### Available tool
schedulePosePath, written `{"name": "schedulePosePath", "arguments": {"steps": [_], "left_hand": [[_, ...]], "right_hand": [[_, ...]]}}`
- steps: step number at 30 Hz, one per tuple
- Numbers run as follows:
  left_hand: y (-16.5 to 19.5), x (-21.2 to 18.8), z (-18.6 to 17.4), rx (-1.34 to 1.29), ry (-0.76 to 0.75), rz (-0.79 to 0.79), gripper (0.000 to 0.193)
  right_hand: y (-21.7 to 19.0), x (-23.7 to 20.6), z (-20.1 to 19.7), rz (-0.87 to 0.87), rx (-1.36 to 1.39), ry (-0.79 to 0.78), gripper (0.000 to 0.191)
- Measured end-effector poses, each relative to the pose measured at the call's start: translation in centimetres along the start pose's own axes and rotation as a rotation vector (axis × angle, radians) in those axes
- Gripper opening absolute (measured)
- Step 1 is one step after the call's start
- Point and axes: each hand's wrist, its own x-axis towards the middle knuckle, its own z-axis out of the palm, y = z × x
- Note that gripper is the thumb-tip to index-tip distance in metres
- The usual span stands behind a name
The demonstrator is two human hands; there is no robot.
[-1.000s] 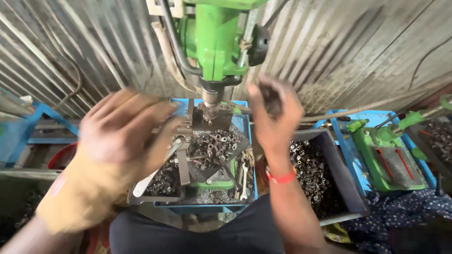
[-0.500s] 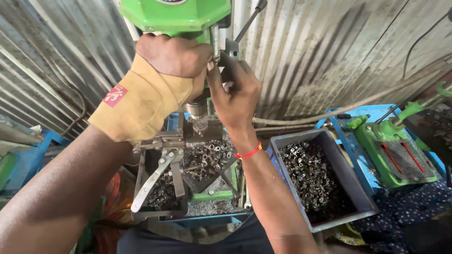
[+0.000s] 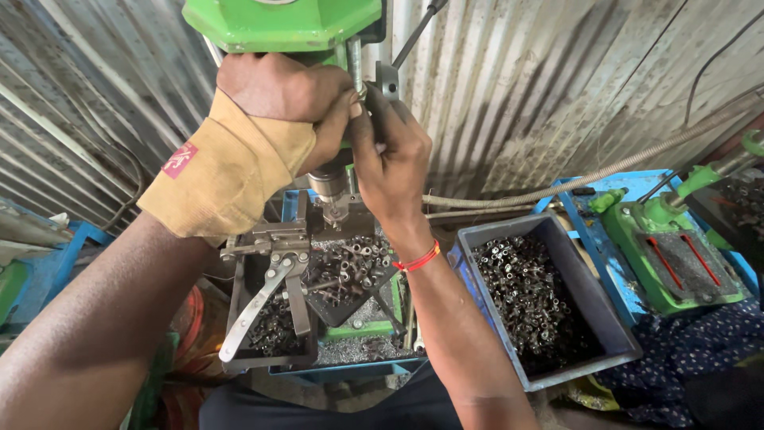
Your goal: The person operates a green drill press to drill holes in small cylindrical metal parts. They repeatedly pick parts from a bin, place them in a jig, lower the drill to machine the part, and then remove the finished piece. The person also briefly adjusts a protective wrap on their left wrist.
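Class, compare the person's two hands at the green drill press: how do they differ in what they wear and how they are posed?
The left hand has a tan wrist wrap; the right hand has only a thin red wristband. The left hand sits higher, fist closed under the green drill head; the right hand reaches up from below, fingers pinching. Both meet at the spindle above the chuck.

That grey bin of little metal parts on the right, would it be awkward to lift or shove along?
The grey bin is probably heavy for its size, since small metal parts fill most of it. Its walls look like thin plastic, so they may flex. The loose parts would likely slide and rattle if it tips.
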Motion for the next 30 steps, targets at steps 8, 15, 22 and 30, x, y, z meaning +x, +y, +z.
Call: {"name": "schedulePosePath", "arguments": {"steps": [8,15,22,30], "left_hand": [[0.3,0.1,-0.3,-0.011,-0.006,0.002,0.012],[0.9,0.3,-0.7,-0.003,-0.042,-0.022,0.013],[1.5,0.4,-0.8,-0.05,0.003,0.006,0.011],[2.6,0.5,-1.2,-0.141,-0.012,-0.007,0.012]], "right_hand": [[-0.6,-0.6,0.1,-0.006,0.01,0.083,0.029],[-1.1,-0.8,0.1,-0.001,-0.043,0.141,0.022],[-1.2,-1.0,-0.3,0.062,0.047,0.16,0.021],[-1.8,-1.7,-1.5,0.192,0.274,0.149,0.026]]}}
